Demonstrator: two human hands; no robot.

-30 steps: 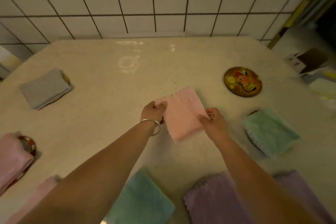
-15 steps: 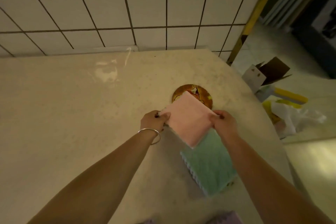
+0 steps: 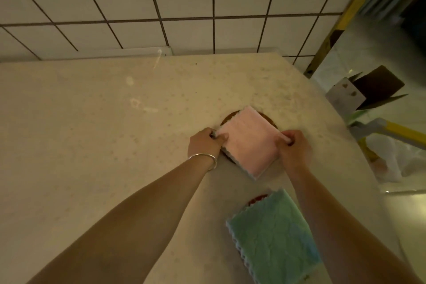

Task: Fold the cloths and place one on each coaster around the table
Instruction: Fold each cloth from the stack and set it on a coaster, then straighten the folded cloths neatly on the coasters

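Both hands grip one folded pink cloth (image 3: 250,143): the left hand (image 3: 205,144) pinches its left corner, the right hand (image 3: 294,145) pinches its right corner. The cloth lies over one round brown coaster (image 3: 227,120), whose rim peeks out at the far left. Nearer, one folded green cloth (image 3: 274,233) covers a second coaster (image 3: 257,198) on the speckled table (image 3: 103,134). One bangle (image 3: 205,159) circles the left wrist.

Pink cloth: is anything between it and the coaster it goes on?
Nothing visible. The pink cloth already lies over the coaster, with the left hand and right hand each pinching a corner. The green cloth lies apart, nearer.
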